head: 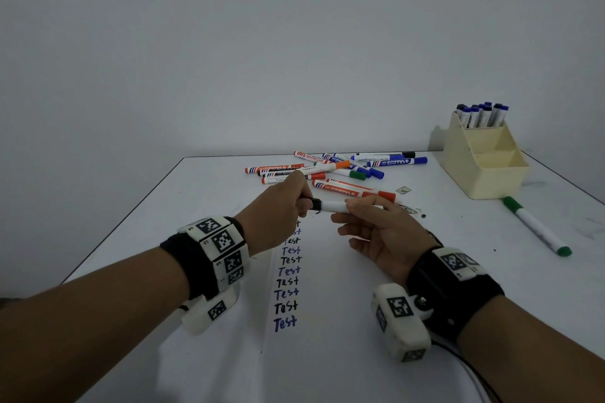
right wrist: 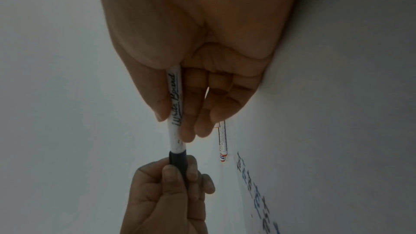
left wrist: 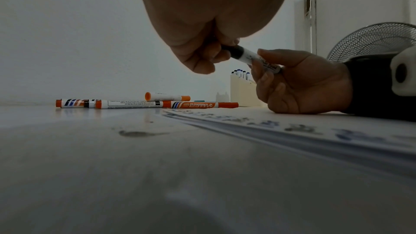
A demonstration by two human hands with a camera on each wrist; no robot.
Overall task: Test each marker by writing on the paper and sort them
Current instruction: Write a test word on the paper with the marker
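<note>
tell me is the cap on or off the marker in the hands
On. The black cap sits flush against the white barrel; the left hand pinches the cap, the right hand holds the barrel.

My left hand (head: 278,209) covers the marker's cap (head: 315,204) end and the top words in the column on the paper (head: 327,304). My right hand (head: 383,232) hides the marker's far end. Print on the far pile of markers (head: 330,170) is mostly too small to read. Both forearms are cut off at the near edge.
</note>
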